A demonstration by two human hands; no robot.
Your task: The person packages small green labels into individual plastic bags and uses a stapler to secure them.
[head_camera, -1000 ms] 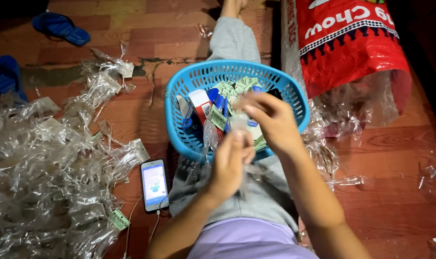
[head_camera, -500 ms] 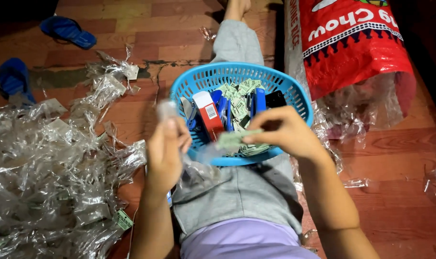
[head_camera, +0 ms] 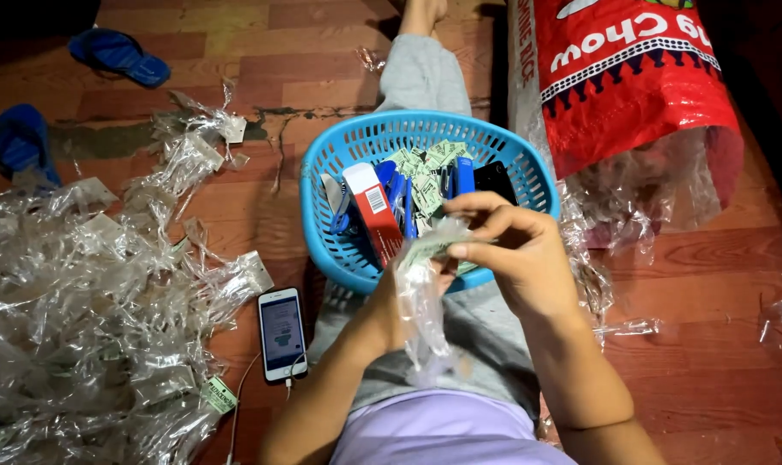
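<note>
The person sits on the wooden floor point(head_camera: 683, 284) with a blue plastic basket point(head_camera: 335, 220) on the lap. Just in front of the basket's near rim, both hands meet on a small clear plastic bag point(head_camera: 425, 310). The left hand point(head_camera: 391, 314) is mostly hidden behind the crinkled film and seems to be closed on it from below; the right hand point(head_camera: 516, 258) pinches a pale green paper slip point(head_camera: 425, 250) at the bag's upper end. The bag hangs lengthwise, its long axis running from the basket rim down toward the body, so the slip lies along that axis with the right hand nearer its mouth.

Inside the basket lie more green slips point(head_camera: 425, 176), a red and white box point(head_camera: 375, 215) and blue pieces. Left of the basket sit a phone point(head_camera: 281, 331) with a cable and a shiny heap of bags point(head_camera: 89, 327); right of it stands a red woven sack point(head_camera: 640, 77)
</note>
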